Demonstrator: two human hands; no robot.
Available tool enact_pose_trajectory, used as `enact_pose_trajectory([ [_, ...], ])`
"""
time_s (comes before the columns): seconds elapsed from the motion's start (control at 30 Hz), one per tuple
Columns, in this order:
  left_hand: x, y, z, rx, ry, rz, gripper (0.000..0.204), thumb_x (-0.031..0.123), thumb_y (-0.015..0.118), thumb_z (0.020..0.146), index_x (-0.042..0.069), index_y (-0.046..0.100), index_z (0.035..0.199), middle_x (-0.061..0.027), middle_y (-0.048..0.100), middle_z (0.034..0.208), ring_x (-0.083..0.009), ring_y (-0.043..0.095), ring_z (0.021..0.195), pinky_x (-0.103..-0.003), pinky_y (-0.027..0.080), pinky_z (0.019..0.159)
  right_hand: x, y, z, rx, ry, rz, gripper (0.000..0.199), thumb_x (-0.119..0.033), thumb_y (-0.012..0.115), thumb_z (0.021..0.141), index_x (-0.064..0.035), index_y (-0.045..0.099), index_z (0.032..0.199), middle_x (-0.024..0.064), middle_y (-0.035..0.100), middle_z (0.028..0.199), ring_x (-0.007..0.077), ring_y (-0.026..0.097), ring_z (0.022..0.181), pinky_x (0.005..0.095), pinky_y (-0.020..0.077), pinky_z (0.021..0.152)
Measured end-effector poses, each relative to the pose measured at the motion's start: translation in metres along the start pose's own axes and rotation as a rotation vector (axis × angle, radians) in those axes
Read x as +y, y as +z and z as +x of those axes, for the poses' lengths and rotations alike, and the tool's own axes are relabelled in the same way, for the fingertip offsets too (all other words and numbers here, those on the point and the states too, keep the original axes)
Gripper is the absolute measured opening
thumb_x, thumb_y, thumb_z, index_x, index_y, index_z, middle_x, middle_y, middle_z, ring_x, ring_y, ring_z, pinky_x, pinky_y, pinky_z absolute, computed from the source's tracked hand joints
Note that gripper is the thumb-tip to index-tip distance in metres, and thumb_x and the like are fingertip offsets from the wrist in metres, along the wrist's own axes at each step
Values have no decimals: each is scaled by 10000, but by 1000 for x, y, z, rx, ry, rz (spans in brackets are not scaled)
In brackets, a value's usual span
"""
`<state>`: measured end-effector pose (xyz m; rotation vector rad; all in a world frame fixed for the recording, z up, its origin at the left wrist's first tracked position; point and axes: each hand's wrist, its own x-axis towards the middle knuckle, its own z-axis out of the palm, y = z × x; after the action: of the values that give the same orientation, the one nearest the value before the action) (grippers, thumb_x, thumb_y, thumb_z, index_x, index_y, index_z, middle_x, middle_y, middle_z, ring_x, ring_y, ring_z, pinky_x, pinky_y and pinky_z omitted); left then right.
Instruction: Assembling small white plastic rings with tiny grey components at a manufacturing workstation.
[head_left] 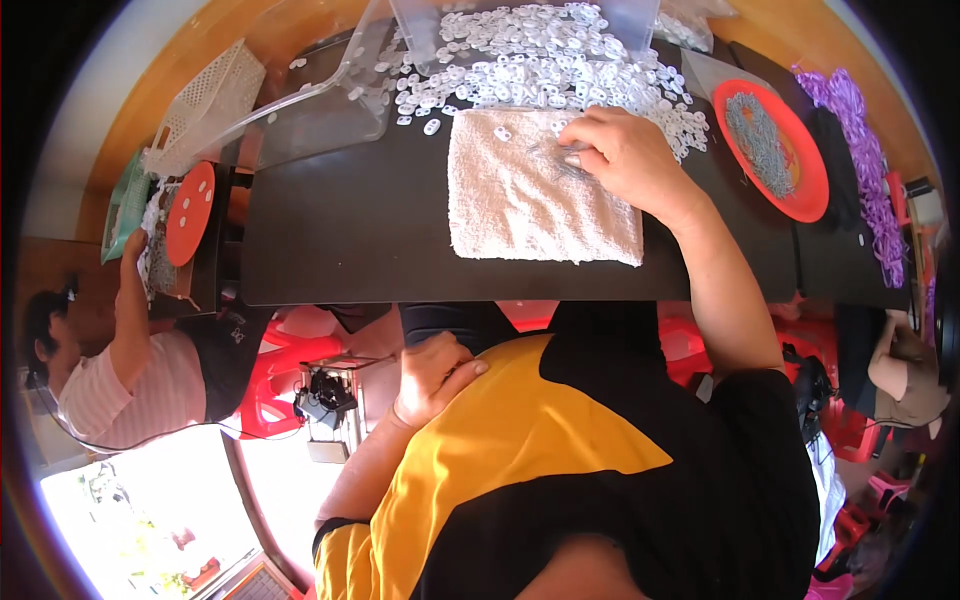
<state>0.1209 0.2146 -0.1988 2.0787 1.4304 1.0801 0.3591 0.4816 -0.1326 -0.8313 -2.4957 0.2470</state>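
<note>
Nearest to me, the person's left hand (432, 378) rests idle on their own middle, fingers loosely spread over the yellow and black shirt (520, 450), holding nothing. It takes no part in the work at this moment.

Further out, the right arm reaches across the dark table (340, 230). The right hand (625, 160) lies palm down on the far right corner of a white towel (535, 190), its fingertips drawn together over a few thin wire bits (555, 158) that lie on the cloth. Whether it has one pinched or only presses on them I cannot tell; the fingers hide it.

Just beyond the towel lies a wide heap of small white plastic rings (540, 60), spilling out of a clear tub (330, 100). A single ring (502, 133) sits on the towel near the fingers.

To the right stands a red plate (815, 185) of grey wire pieces, and past it a pile of purple cords (860, 150).

I judge the step in hand to be picking up a wire piece from the towel. The next move likely calls for the idle hand to come up and fetch a ring.
</note>
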Motion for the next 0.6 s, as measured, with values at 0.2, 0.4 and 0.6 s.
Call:
enact_pose_trajectory([
  [0.2,-131,37,-12,248,-330,406,282,241,688,797,49,670,1003,-201,618,1036,-428,569,976,-501,467,809,-17,0,4,68,35,-18,120,-86,607,816,-98,667,920,63,646,846,268,636,771,376,499,692],
  [0.4,-314,81,-28,253,-112,357,384,309,522,913,57,616,1186,-191,600,1212,-398,528,1149,-487,420,958,-31,18,31,-61,-92,-188,51,-72,596,810,-53,622,850,72,598,796,283,614,784,403,482,682],
  [0.6,-346,104,-22,323,-55,399,401,308,512,918,53,599,1215,-188,591,1233,-390,521,1165,-485,422,964,-47,-12,27,6,-42,19,27,-56,602,791,-58,605,817,69,610,803,286,615,769,398,478,656],
])
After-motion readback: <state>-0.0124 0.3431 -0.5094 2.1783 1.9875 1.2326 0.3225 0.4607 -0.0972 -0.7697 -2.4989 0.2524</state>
